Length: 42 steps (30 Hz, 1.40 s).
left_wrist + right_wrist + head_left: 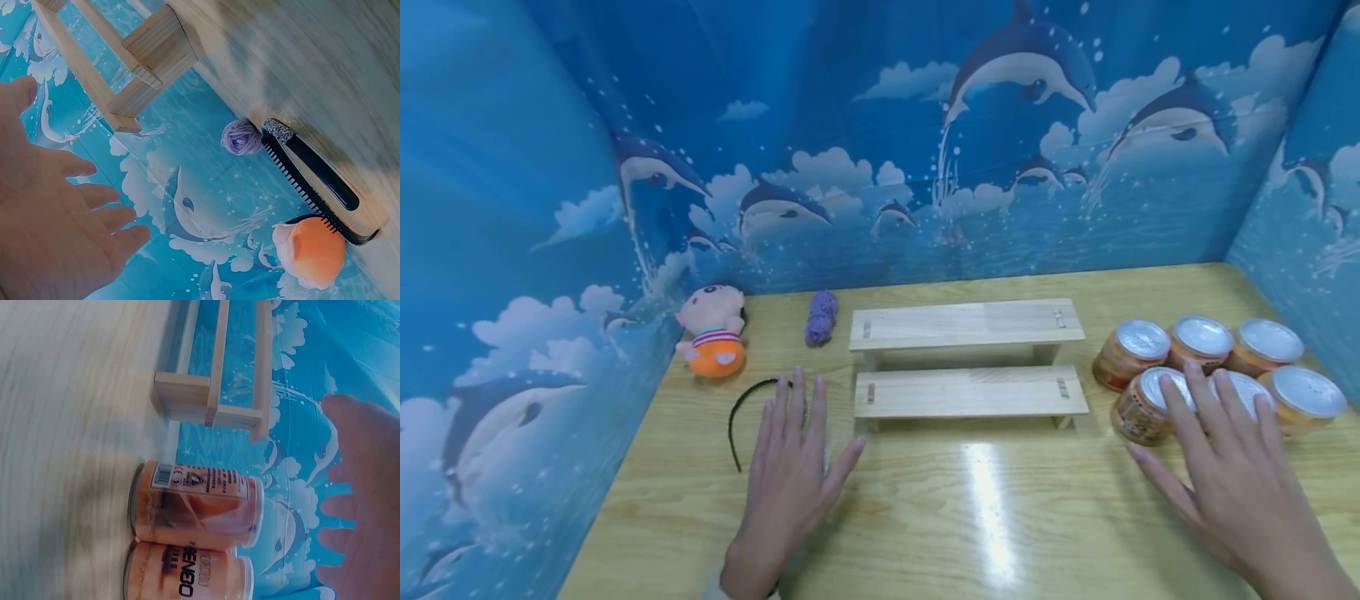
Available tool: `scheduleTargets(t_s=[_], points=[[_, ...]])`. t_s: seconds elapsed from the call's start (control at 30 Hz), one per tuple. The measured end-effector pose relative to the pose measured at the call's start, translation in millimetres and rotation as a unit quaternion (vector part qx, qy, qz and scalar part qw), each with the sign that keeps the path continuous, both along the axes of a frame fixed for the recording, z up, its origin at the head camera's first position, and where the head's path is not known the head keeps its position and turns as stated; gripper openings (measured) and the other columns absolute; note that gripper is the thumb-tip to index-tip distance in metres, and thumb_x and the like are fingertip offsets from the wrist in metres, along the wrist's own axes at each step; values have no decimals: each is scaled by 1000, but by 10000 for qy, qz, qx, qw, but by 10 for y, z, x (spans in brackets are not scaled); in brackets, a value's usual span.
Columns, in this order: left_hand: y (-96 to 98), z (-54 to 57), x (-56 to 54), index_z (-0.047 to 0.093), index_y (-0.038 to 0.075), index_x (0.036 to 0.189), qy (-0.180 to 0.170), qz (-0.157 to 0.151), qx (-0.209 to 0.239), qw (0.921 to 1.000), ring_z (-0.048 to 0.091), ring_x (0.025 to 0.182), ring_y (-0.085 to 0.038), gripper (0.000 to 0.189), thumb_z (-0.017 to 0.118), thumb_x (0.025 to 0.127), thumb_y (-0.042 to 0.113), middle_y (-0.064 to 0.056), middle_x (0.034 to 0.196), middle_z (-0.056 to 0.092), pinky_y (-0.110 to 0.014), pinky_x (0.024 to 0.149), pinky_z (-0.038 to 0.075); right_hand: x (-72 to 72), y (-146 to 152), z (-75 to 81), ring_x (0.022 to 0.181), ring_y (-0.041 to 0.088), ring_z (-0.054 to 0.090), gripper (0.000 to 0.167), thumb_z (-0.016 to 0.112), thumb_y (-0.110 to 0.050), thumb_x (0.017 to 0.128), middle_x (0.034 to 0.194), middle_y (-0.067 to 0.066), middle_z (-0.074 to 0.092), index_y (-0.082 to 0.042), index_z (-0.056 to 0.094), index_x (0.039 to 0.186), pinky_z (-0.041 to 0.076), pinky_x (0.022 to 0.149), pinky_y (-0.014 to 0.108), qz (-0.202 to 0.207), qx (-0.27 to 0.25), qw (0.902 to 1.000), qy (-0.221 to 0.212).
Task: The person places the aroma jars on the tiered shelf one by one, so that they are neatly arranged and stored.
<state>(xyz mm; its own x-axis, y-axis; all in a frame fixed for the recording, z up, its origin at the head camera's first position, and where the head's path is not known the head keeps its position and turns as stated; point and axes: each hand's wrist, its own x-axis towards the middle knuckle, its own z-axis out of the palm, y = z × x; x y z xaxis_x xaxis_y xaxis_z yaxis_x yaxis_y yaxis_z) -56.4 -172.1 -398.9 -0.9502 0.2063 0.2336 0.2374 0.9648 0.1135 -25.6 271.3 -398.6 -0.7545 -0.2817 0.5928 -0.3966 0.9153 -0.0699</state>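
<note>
Left grip and right grip are both spread, fingers straight, holding nothing that I can see. Six cans stand bunched on the bench, right of the wooden rack. If I lowered the right grip carelessly, its fingertips could tip one into its neighbours; my left might snag the headband. Silver tops cover the cans, so I can't tell their contents.

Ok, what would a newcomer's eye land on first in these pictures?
Likely the bright blue dolphin backdrop rising behind the table. Next, perhaps, the six silver-topped cans clustered at the right, near the right hand, and the pink-and-orange plush toy at the table's back left.
</note>
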Motion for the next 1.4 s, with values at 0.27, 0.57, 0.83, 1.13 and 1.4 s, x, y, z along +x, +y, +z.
scheduleTargets(t_s=[0.27,0.57,0.83,1.13,1.4], points=[[-21,-8,-32,10,9,163,-50,-139,162,9998,0,154,-36,90,41,101,66,-11,168,-10,-53,124,8,32,173,23,148,50,15,90,27,-70,102,160,31,25,3,33,155,7,118,69,-275,-422,9975,-501],[-16,-1,-83,8,10,163,-237,-263,425,9985,0,154,-34,90,40,101,67,-12,168,-9,-53,124,8,-14,318,70,133,63,33,96,35,-72,99,146,40,40,13,47,140,19,109,77,-351,-724,9965,212],[-12,-5,-193,12,8,163,-457,-377,723,9956,-1,155,-30,89,39,101,67,-12,168,-6,-54,123,10,-19,495,39,134,64,31,100,36,-75,97,144,43,39,14,47,141,16,118,66,-765,-816,9926,471],[-51,-17,-327,10,9,163,-748,-545,1054,9901,-3,155,-27,92,43,100,67,-11,168,-6,-54,123,11,-15,700,-63,139,56,32,102,36,-77,96,147,41,38,13,44,144,19,118,63,-1154,-1096,9856,570],[-71,-18,-451,10,11,163,-1272,-507,1704,9758,8,154,-32,95,50,97,67,-11,169,0,-58,120,17,-66,949,-236,129,61,43,104,49,-77,91,136,44,47,17,48,137,28,116,60,-1100,-1450,9777,1053]])
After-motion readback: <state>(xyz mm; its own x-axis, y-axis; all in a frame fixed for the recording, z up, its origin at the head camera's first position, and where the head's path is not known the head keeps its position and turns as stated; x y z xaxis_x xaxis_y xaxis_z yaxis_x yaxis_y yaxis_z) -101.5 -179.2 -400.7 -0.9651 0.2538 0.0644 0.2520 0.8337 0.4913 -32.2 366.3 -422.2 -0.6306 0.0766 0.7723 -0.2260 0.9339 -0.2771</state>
